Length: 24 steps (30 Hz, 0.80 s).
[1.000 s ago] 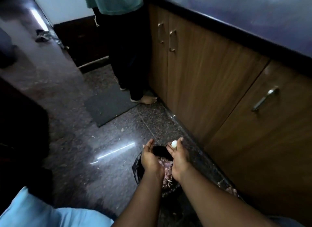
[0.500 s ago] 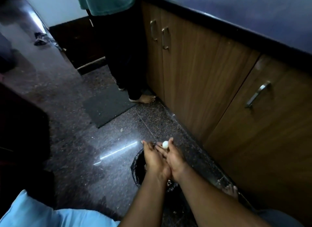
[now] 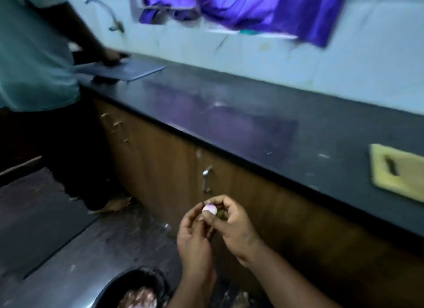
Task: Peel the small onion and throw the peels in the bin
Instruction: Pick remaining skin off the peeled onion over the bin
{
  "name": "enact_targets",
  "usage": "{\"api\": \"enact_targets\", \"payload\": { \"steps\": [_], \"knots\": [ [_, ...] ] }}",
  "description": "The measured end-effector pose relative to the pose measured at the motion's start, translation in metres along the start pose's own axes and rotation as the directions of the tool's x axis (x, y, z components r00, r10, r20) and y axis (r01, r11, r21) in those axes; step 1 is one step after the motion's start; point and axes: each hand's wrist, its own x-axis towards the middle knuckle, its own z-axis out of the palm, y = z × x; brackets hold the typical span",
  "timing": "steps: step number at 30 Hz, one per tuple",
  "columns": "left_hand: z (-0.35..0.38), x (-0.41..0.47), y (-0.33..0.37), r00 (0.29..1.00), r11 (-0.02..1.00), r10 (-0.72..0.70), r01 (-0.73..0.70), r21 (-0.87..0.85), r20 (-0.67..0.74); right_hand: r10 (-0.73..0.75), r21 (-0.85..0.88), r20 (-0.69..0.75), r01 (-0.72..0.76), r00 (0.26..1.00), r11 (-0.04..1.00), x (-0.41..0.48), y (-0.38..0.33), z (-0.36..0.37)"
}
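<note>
Small onion (image 3: 209,209) pinched in right hand (image 3: 231,227) fingertips, looks pale, mostly peeled. Left hand (image 3: 195,234) half-curled beside it, fingertips touching, holding nothing visible. Black bin (image 3: 119,284) below holds pinkish peels (image 3: 140,299). Judgement: task nearly done; final scraps maybe left.

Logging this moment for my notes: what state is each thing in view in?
small onion: mostly peeled, white and pinkish, pinched in fingertips
right hand: closed on the small onion
left hand: fingertips at the small onion
bin: open, peels inside
cupboard doors: shut
yellow cutting board: flat on the counter, bare
</note>
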Motion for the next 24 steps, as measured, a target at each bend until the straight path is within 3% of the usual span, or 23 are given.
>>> {"api": "enact_targets", "payload": {
  "steps": [4,7,10,13,18,24],
  "knots": [
    [0.098,-0.053,0.015,0.93,0.962,0.193,-0.243,0.128,0.314,-0.225,-0.093,-0.074,0.218,0.971,0.971,-0.049,-0.092,-0.09],
    [0.166,-0.096,0.014,0.761,0.882,0.281,-0.445,0.157,0.585,-0.373,-0.217,-0.25,0.324,0.893,0.921,-0.091,-0.138,-0.17],
    [0.229,-0.128,-0.003,0.572,0.791,0.269,-0.59,0.161,0.775,-0.443,-0.371,-0.426,0.294,0.789,0.881,-0.122,-0.165,-0.247],
    [0.281,-0.143,-0.033,0.508,0.729,0.174,-0.642,0.236,0.843,-0.451,-0.515,-0.53,0.151,0.718,0.844,-0.134,-0.17,-0.31],
    [0.338,-0.135,-0.069,0.46,0.361,0.167,-0.852,0.38,0.872,-0.426,-0.642,-0.596,-0.086,0.68,0.762,-0.122,-0.156,-0.371],
    [0.349,-0.128,-0.09,0.322,-0.067,0.171,-0.939,0.338,0.931,-0.44,-0.711,-0.578,-0.16,0.687,0.684,-0.11,-0.138,-0.383]
  ]
}}
